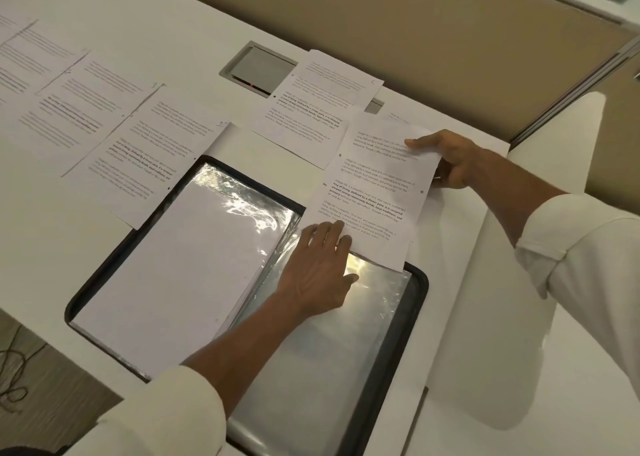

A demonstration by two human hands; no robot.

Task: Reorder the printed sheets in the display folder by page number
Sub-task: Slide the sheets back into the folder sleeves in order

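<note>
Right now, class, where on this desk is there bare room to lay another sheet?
Bare desk right of the display folder; a smaller patch left of it, at the near edge. Loose sheets crowd the far side.

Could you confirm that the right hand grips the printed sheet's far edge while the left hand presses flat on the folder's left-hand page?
Not quite: the head view shows the left hand pressing flat on the right-hand sleeve; the right hand does grip the printed sheet's far edge.
</note>
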